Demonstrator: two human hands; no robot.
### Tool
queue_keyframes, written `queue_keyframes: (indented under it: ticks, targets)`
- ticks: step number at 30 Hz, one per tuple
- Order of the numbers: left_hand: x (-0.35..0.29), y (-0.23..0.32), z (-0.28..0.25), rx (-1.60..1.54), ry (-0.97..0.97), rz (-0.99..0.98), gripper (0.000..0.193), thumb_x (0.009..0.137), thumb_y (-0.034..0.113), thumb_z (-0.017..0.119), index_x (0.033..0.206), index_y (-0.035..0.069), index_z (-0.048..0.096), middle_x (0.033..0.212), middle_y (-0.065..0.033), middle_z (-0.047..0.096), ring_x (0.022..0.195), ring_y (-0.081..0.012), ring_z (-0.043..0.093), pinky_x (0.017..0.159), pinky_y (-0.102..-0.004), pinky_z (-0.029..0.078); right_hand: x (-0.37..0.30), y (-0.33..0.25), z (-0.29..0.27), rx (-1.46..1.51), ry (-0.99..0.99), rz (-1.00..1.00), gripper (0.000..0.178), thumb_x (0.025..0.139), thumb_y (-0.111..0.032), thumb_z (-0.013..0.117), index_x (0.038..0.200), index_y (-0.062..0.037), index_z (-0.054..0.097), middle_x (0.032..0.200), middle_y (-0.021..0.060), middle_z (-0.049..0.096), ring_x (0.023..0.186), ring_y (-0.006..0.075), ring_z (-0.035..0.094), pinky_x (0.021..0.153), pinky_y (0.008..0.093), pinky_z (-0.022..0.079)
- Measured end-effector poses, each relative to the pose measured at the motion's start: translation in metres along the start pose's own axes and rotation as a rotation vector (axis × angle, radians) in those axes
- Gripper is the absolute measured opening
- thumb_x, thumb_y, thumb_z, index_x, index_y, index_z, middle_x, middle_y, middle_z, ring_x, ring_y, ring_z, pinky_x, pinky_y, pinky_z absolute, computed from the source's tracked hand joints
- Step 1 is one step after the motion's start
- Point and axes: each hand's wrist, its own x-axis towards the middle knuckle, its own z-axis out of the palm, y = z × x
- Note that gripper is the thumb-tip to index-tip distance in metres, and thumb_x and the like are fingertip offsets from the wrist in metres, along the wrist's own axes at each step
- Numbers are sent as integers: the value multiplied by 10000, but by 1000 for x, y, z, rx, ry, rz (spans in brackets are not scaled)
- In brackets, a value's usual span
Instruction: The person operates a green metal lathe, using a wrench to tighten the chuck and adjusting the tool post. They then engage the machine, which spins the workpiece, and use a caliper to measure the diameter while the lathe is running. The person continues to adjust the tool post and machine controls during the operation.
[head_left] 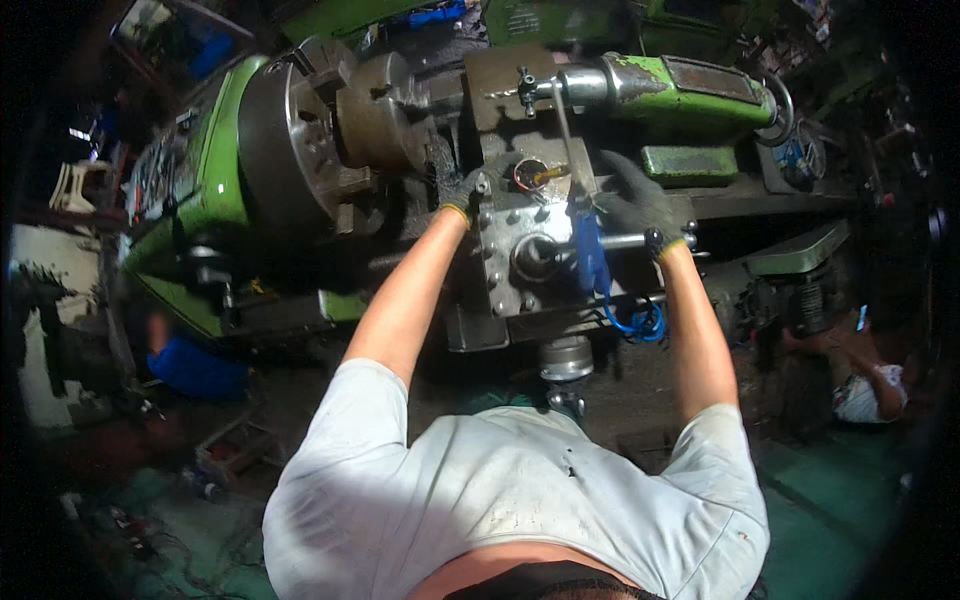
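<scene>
Can (518, 184) holds a brush (551, 176) (apparently); right hand (640, 205) spread, left hand (474, 192) indistinct, any grip unclear.

Steel tool post (507, 232) — squarish, bolt-studded; round hub (535, 258) on top — lever handle (625, 241) stretching right from hub

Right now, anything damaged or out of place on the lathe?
Yes: the green tailstock looks chipped at its quill end, with paint worn away in patches. An open pot also sits beside the left hand, perhaps easily knocked.

chuck (278, 150): 1 | tailstock (690, 97): 1 | blue tool (591, 255): 1 | cup (522, 183): 1 | gloved grips (468, 190) (640, 205): 2
</scene>
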Motion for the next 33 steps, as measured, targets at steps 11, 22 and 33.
queue_keyframes:
  ticks: [11, 22, 33]
  targets:
    - [-173, 141, 124, 292, 982, 71, 338, 999, 229, 703, 1259, 31, 615, 1112, -87, 671, 1030, -179, 623, 944, -354, 511, -338, 136, -31, 20, 758, 547, 379, 961, -259, 679, 1162, 61, 708, 1131, 168, 731, 1041, 264, 665, 944, 387, 505]
    - [-167, 143, 226, 346, 1063, 30, 366, 1051, 277, 613, 1308, 16, 597, 1244, -195, 639, 1180, -320, 597, 1043, -434, 459, -247, 155, -105, -304, 604, 195, 313, 932, -184, 668, 1184, -8, 727, 1193, 209, 717, 1147, 378, 652, 1035, 446, 488]
    - [-119, 144, 226, 334, 1382, -56, 250, 1040, 282, 591, 1057, 34, 619, 1030, -165, 674, 955, -312, 636, 877, -441, 507, 80, 459, -317, -832, 699, -53, 345, 1020, -228, 569, 1254, 6, 671, 1241, 244, 683, 1149, 406, 641, 1013, 456, 493]
